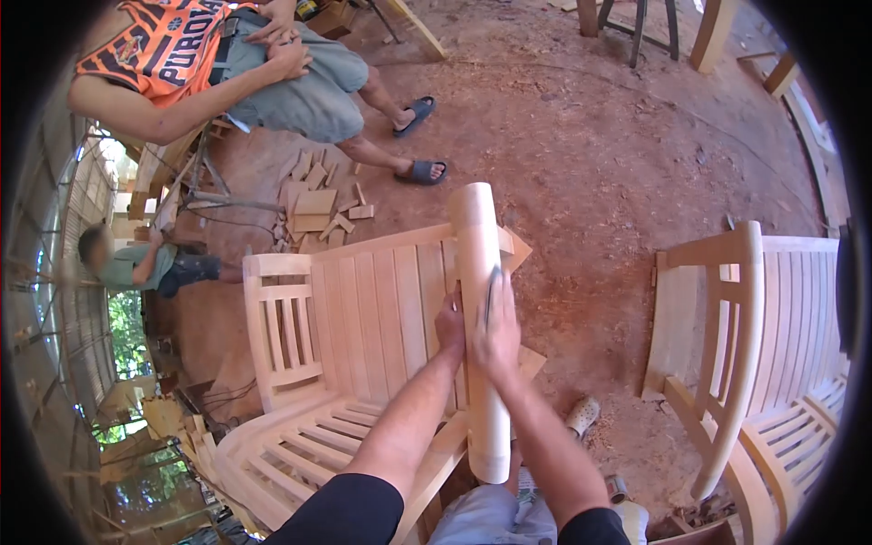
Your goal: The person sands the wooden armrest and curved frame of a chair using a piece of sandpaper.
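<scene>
A pale wooden bench (363, 291) with a slatted back and seat stands before me, its thick rounded rail (479, 218) running away from my body. My left hand (450, 325) grips the rail's left side, its fingers partly hidden. On the rail's right side lies my right hand (497, 331), slightly blurred, pressing a thin dark-edged piece (491, 295) against the wood; I cannot make out exactly what that piece is.
A second wooden bench (786, 327) stands at the right. A person in an orange shirt (182, 54) is at the upper left, near wood offcuts (313, 204). Another person (136, 266) sits farther left. Wood shavings dot the dirt floor (581, 182).
</scene>
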Available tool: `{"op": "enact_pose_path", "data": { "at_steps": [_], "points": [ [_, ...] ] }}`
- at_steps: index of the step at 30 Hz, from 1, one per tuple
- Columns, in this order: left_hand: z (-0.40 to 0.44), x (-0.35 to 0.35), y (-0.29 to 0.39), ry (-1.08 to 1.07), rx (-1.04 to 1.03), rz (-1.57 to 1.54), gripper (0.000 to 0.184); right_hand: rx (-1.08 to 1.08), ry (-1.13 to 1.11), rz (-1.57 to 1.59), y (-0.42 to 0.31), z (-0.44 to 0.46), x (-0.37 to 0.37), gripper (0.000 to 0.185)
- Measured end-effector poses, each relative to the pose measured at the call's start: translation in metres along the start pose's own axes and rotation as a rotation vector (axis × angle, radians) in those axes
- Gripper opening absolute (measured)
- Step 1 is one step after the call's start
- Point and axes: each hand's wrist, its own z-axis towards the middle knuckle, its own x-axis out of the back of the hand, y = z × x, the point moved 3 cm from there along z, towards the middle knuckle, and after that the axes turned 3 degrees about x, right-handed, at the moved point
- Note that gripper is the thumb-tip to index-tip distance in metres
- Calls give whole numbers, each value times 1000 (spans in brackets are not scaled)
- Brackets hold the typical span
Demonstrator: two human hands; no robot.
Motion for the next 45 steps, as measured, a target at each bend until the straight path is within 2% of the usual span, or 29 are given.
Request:
{"op": "enact_pose_path", "data": {
  "at_steps": [2, 4, 7, 9, 11, 12, 14, 16, 20, 22, 23, 25, 27, 29, 30, 31, 32, 34, 35, 36, 38, 39, 41, 43, 44, 45],
  "points": [
    [-1, -1, -1, -32, 33, -19, 71, -19, -88, 6, -8, -77, 25, 55],
    [6, -3, -7, -29, 35, -39, 72, -126, -142, 28, -30, -116, 50, 55],
    [9, -8, -17, -1, -10, -27, 74, -49, -68, -31, -4, -77, 16, 57],
    [6, -3, -7, 30, -48, 14, 76, -192, -68, 122, 6, 10, -1, 60],
    [22, -10, -23, 62, -108, -42, 77, -107, -52, 25, 24, 55, -25, 60],
    [22, -15, -34, 54, -122, -60, 77, -66, -29, 29, 21, 41, -23, 60],
    [-7, 2, 5, -68, -105, -74, 79, -1, 9, 13, 19, 0, -9, 61],
    [7, -1, -4, -49, -19, 6, 83, -81, -104, 47, 5, -87, 21, 62],
    [13, -5, -15, -81, 36, -130, 86, -223, -259, 121, -8, -248, 69, 61],
    [8, -5, -7, -111, 61, -234, 85, -219, -210, 114, -10, -229, 62, 62],
    [5, -3, -2, -156, 80, -257, 78, -214, -186, 112, -10, -212, 54, 62],
    [8, -5, -3, -137, -30, -255, 73, -176, -124, 121, -4, -110, 28, 61],
    [21, -11, -24, -133, -182, -264, 62, -12, 25, 108, -1, -10, 10, 53],
    [25, -14, -25, -214, -87, -463, 60, -44, 4, 112, 18, 55, -13, 53],
    [24, -14, -26, -252, -35, -559, 60, -7, 32, 120, 17, 47, -10, 53],
    [15, -11, -18, -201, 15, -475, 60, 31, 60, 123, 14, 31, -4, 53],
    [12, -11, -14, -183, -33, -391, 61, 75, 88, 123, 11, 12, 4, 53],
    [14, -7, -13, -130, -128, -227, 64, 20, -46, 88, 1, -75, 30, 57],
    [6, -3, -4, -152, 67, -241, 67, -12, -63, 134, -1, -122, 44, 58],
    [3, -2, 2, -151, 105, -236, 68, -89, -144, 160, -2, -164, 58, 58],
    [0, 0, 4, -149, 189, -218, 71, -151, -156, 160, -7, -194, 67, 59],
    [5, -2, -3, -140, 138, -221, 70, -183, -161, 159, -7, -198, 68, 60],
    [20, -9, -22, -119, 29, -227, 70, -32, -104, 62, 0, -125, 43, 59],
    [20, -9, -18, -128, -112, -276, 69, -114, -19, 158, 17, -31, 8, 59],
    [17, -10, -17, -136, -179, -297, 68, -190, -65, 215, 27, 13, -5, 58],
    [19, -14, -20, -163, -98, -453, 68, -266, -111, 272, 31, 39, -10, 58]
  ]
}}
